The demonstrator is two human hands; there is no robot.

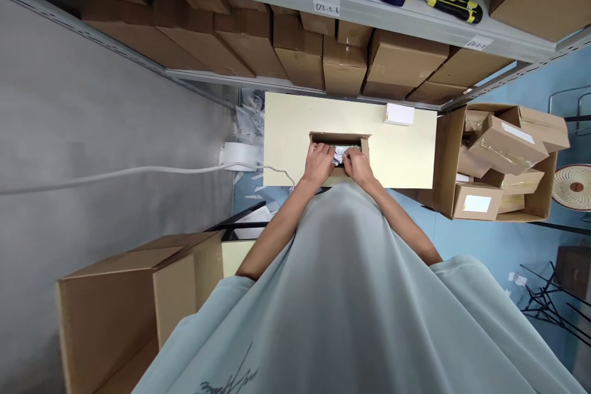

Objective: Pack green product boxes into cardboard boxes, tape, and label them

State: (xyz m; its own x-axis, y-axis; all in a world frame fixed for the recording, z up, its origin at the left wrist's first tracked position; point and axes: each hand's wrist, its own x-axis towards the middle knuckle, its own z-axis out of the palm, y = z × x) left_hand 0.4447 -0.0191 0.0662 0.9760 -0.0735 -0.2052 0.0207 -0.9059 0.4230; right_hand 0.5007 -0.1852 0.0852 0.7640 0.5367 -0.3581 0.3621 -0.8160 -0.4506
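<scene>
White item [339, 154] sits inside the open box [340, 138], between the two hands. Box is on the table [286, 135], near edge side, roughly mid-length; its opening runs long left to right, same as the table. Left hand [319, 163] comes in from the left, fingers bent over the opening's left part. Right hand [357, 165] is on the right, fingertips at the item's right side. Neither hand clearly nearer: item lies right of the left fingers, left of the right ones. Hands apart from each other; can't tell if either is pinching the item or only touching it. Item looks crumpled, own long axis unclear. White carton [399, 114] at the table's far edge, right of the box, well apart from both hands.
</scene>
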